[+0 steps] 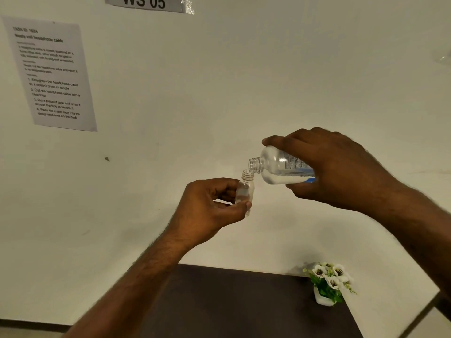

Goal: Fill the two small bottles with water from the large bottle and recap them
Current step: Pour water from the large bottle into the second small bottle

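A person's left hand (pixel 210 206) holds a small bottle (pixel 245 191) upright in mid-air, fingers (pixel 244 205) pinched around its body. The right hand (pixel 341 167) grips a large bottle (pixel 280 167) tipped on its side, long axis nearly level, open mouth just above and to the right of the small bottle's open neck. Both are raised well above the dark counter (pixel 231 301). Pouring depends on lining up the two mouths.
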